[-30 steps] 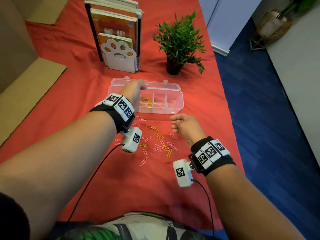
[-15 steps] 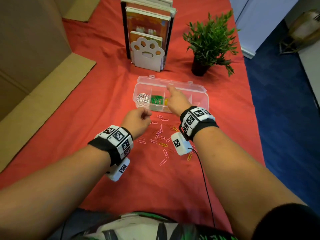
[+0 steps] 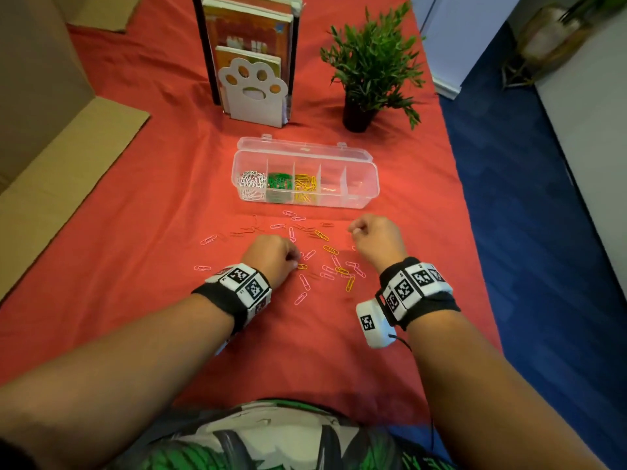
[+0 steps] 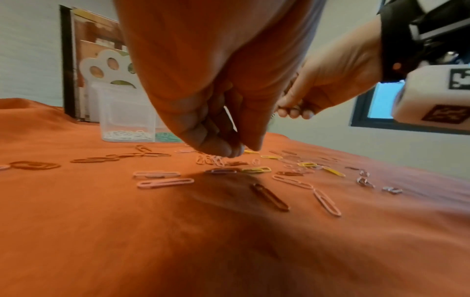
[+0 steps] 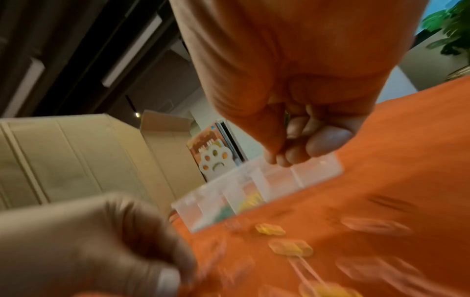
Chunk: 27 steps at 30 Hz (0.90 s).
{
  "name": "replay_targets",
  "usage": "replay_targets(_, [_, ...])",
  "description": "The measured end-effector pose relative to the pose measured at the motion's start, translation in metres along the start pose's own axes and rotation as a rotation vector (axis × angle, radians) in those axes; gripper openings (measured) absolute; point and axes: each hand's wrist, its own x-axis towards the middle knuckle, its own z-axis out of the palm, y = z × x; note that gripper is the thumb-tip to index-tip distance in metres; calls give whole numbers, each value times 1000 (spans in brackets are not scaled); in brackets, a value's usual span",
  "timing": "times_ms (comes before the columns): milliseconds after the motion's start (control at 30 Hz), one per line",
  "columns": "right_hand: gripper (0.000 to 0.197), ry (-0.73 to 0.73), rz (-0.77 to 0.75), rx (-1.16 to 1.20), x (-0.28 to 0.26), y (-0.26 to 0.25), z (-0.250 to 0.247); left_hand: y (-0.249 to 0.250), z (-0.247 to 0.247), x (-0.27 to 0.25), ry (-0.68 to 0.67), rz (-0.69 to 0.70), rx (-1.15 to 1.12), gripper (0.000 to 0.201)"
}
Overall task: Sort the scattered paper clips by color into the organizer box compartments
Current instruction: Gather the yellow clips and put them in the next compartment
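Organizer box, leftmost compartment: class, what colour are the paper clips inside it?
White. The white paper clips fill the left end of the organizer box, clearest in the head view.

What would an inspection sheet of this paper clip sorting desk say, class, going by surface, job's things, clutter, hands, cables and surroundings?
Surface: red cloth, creased, covering the table.
Job's things: clear organizer box, lid open; white, green and yellow clips fill its three left compartments. Scattered clips, pink, yellow and darker ones, lie on the cloth in front of it.
Clutter: paw bookend holding books, potted plant, cardboard at the left.
Hands: left hand down among the clips, fingertips pinched; right hand curled, raised; contents unclear.
Cables: black wire from the right wrist camera.
Surroundings: blue floor on the right.
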Motion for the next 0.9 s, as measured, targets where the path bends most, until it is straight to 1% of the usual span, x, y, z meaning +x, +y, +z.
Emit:
replay_targets(100, [16, -75, 46, -151, -18, 22, 15, 1, 6, 2, -37, 35, 93, 24])
replay_targets(200, [14, -86, 2, -191, -30, 29, 28, -1, 10, 4, -90, 61, 165, 28])
replay_targets(300, [15, -74, -97, -185, -37, 28, 42, -3, 14, 6, -63, 112, 205, 29])
replay_targets(400, [23, -70, -175, -270, -41, 26, 53, -4, 17, 6, -48, 144, 240, 25])
replay_targets(467, [29, -90, -195, -316, -43, 26, 56, -5, 18, 6, -36, 166, 265, 21])
replay_targets(533, [31, -91, -199, -311, -44, 28, 55, -5, 19, 7, -26, 184, 280, 20])
replay_targets(600, [25, -65, -145, -191, -43, 28, 49, -4, 19, 8, -28, 189, 282, 20])
replay_targets(667, [15, -34, -29, -12, -39, 30, 39, -4, 19, 9, -19, 177, 250, 21])
replay_targets(700, [14, -31, 48, 76, -37, 32, 33, -3, 19, 9, -3, 165, 220, 21])
replay_targets(800, [22, -67, 321, 360, -36, 38, 22, 0, 18, 9, 95, 107, 52, 15])
replay_targets(833, [24, -77, 380, 390, -38, 41, 22, 1, 17, 10, 109, 67, -25, 12])
replay_targets(900, [20, -99, 388, 311, -40, 45, 22, 3, 15, 14, 76, -43, -217, 10])
